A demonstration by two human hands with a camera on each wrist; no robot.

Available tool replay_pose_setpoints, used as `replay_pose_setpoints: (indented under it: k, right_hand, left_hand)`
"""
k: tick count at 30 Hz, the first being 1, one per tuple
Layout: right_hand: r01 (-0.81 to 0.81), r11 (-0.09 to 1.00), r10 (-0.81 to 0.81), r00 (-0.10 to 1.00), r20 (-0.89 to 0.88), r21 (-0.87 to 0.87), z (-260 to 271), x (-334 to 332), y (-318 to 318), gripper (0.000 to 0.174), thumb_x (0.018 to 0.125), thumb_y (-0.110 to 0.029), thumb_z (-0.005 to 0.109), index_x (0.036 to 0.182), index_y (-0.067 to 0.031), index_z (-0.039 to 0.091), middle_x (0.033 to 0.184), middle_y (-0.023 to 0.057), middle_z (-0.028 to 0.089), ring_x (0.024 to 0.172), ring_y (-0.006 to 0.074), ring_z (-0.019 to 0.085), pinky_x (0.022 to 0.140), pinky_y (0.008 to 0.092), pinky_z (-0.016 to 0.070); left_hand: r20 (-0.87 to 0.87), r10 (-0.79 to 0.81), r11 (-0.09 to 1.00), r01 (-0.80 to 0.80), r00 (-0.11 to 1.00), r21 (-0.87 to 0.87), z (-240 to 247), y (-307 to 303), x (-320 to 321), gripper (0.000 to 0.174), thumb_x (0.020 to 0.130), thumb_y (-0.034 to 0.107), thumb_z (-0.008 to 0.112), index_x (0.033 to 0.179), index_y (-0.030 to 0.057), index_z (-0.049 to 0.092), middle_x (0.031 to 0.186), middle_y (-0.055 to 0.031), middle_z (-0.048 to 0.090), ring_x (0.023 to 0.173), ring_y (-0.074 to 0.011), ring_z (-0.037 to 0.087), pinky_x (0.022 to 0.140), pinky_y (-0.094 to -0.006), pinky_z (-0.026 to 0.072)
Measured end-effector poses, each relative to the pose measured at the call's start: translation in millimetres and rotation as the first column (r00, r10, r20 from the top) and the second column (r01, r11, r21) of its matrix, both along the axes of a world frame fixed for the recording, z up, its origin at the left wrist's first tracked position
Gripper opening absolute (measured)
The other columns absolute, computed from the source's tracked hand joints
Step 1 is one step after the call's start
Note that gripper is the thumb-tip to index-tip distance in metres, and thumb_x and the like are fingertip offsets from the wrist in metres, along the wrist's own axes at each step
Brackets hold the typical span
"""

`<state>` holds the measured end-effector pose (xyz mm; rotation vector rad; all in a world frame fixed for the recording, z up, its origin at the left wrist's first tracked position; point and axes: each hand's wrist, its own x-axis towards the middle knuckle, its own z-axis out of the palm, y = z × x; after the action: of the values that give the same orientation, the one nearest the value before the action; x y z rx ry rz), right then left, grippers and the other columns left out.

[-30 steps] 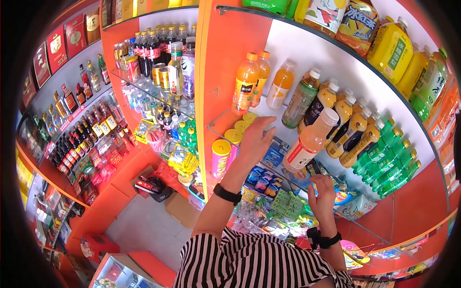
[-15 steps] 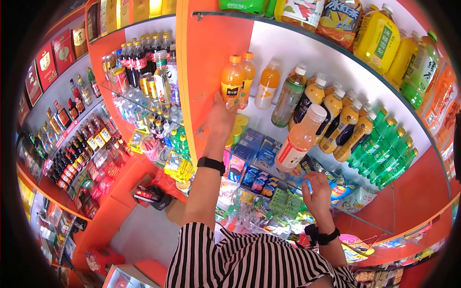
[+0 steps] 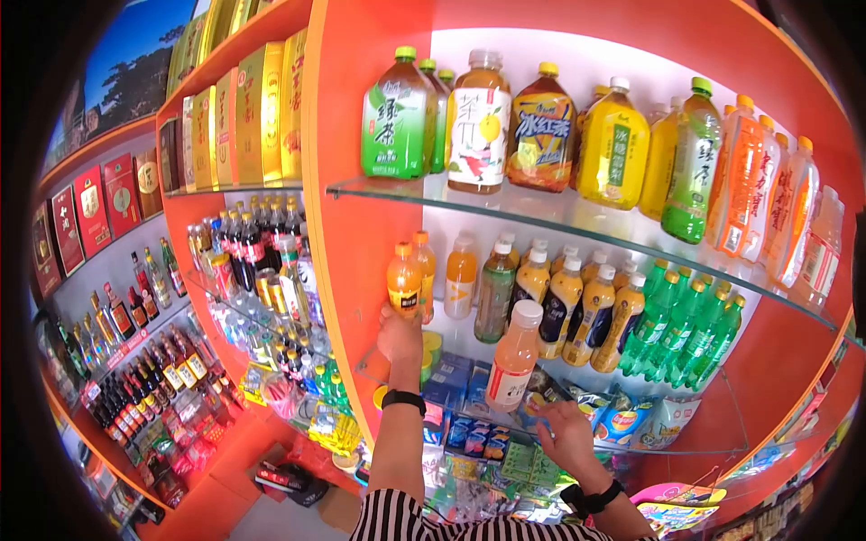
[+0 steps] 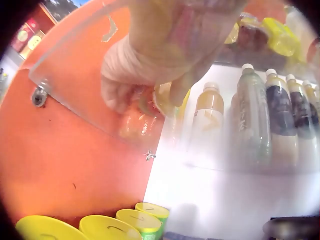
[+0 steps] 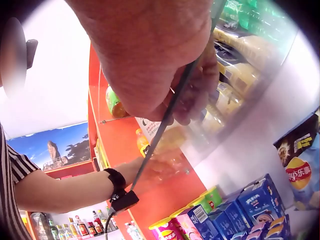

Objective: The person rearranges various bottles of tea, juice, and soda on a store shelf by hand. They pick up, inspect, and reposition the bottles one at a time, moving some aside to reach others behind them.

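My left hand grips the lower part of an orange juice bottle with an orange cap, at the left end of the glass shelf. In the left wrist view its fingers curl round the bottle, hiding the top. A second orange-capped bottle stands just behind. My right hand is at the shelf's front edge, fingers loosely bent and holding nothing. Through the glass in the right wrist view, its fingers reach past the edge. Close beside them a pale pink drink bottle stands upright, white cap on.
Rightward along the shelf stand an orange drink with a white label, several dark-labelled bottles and green bottles. A glass shelf above carries large tea bottles. Below are yellow-lidded cans, blue boxes and chip bags.
My left hand has moved left from over the yellow-lidded cans and taken hold of the front orange juice bottle. The head view has tilted up. My right hand stays by the shelf edge.
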<state>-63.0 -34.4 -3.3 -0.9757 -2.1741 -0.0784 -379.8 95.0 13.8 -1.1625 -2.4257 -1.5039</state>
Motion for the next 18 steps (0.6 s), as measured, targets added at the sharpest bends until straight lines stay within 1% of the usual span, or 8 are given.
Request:
replay_pose_setpoints:
  k: [2, 4, 6, 7, 10, 13, 15, 18]
  right_hand:
    - [-0.012, 1.000, 0.012, 1.000, -0.015, 0.019, 0, -1, 1, 0.017, 0.071, -0.007, 0.066, 0.087, -0.0024, 0.060, 0.093, 0.0132, 0.061, 0.086, 0.0326, 0.056, 0.074, 0.0417, 0.0475]
    - [-0.015, 0.998, 0.018, 0.999, -0.039, 0.063, -5, -1, 1, 0.015, 0.073, -0.009, 0.065, 0.086, -0.0030, 0.061, 0.092, 0.0129, 0.060, 0.085, 0.0328, 0.057, 0.073, 0.0421, 0.0477]
    - [0.024, 0.996, -0.022, 0.999, -0.035, 0.084, -11, 2, 3, 0.014, 0.074, -0.010, 0.064, 0.086, -0.0031, 0.061, 0.090, 0.0128, 0.060, 0.084, 0.0328, 0.056, 0.074, 0.0420, 0.0476]
    - [0.001, 0.996, 0.000, 1.000, -0.006, 0.092, -14, 4, 6, 0.014, 0.074, -0.011, 0.063, 0.085, -0.0033, 0.061, 0.089, 0.0126, 0.060, 0.084, 0.0327, 0.056, 0.074, 0.0420, 0.0475]
    - [0.021, 0.998, -0.019, 0.999, -0.036, 0.054, -14, 4, 6, 0.013, 0.076, -0.012, 0.061, 0.085, -0.0033, 0.060, 0.087, 0.0122, 0.058, 0.085, 0.0324, 0.056, 0.075, 0.0416, 0.0471]
    - [-0.002, 1.000, 0.003, 1.000, -0.028, 0.026, -11, 6, 2, 0.013, 0.076, -0.011, 0.062, 0.086, -0.0036, 0.060, 0.088, 0.0116, 0.058, 0.087, 0.0320, 0.055, 0.075, 0.0409, 0.0469]
    - [-0.071, 0.997, 0.074, 0.995, -0.068, 0.034, -13, 6, 5, 0.014, 0.075, -0.011, 0.062, 0.086, -0.0035, 0.060, 0.086, 0.0113, 0.056, 0.086, 0.0317, 0.054, 0.074, 0.0407, 0.0465]
    - [-0.066, 0.997, 0.069, 0.995, -0.079, 0.040, -14, 6, 5, 0.014, 0.075, -0.012, 0.063, 0.086, -0.0035, 0.059, 0.084, 0.0114, 0.054, 0.084, 0.0313, 0.054, 0.074, 0.0404, 0.0457]
  left_hand:
    - [-0.027, 0.002, 1.000, -0.001, 1.000, 0.028, -2, 0, -6, 0.061, 0.076, 0.046, 0.069, 0.115, 0.0059, 0.043, 0.107, -0.0179, 0.059, 0.090, -0.0348, 0.064, 0.074, -0.0453, 0.0524]
    - [0.064, -0.019, 0.993, 0.026, 0.998, -0.116, 4, 0, -7, 0.064, 0.074, 0.038, 0.073, 0.119, 0.0046, 0.043, 0.100, -0.0170, 0.064, 0.089, -0.0324, 0.066, 0.073, -0.0445, 0.0522]
    - [0.035, -0.065, 0.994, 0.068, 0.997, -0.083, 5, -8, -6, 0.062, 0.076, 0.050, 0.066, 0.115, 0.0068, 0.045, 0.097, -0.0162, 0.066, 0.087, -0.0336, 0.066, 0.072, -0.0449, 0.0530]
    - [0.011, -0.134, 0.990, 0.134, 0.991, -0.045, 8, -11, -6, 0.060, 0.076, 0.047, 0.068, 0.116, 0.0076, 0.047, 0.098, -0.0154, 0.066, 0.087, -0.0333, 0.066, 0.073, -0.0447, 0.0528]
    - [0.001, -0.122, 0.991, 0.122, 0.992, -0.057, 4, -12, -11, 0.059, 0.075, 0.038, 0.071, 0.119, 0.0065, 0.047, 0.099, -0.0166, 0.066, 0.088, -0.0353, 0.065, 0.075, -0.0462, 0.0514]
    - [-0.036, -0.189, 0.982, 0.189, 0.981, 0.011, -20, 0, -19, 0.062, 0.074, 0.037, 0.073, 0.120, 0.0054, 0.045, 0.100, -0.0177, 0.065, 0.089, -0.0367, 0.064, 0.076, -0.0473, 0.0505]
    - [-0.059, -0.088, 0.995, 0.085, 0.994, -0.042, -28, 4, -21, 0.063, 0.072, 0.036, 0.074, 0.119, 0.0037, 0.046, 0.099, -0.0187, 0.065, 0.090, -0.0376, 0.064, 0.076, -0.0475, 0.0505]
    - [-0.103, -0.089, 0.995, 0.085, 0.991, -0.045, -31, 9, -27, 0.063, 0.070, 0.036, 0.075, 0.116, 0.0023, 0.048, 0.100, -0.0202, 0.065, 0.092, -0.0384, 0.063, 0.076, -0.0478, 0.0504]
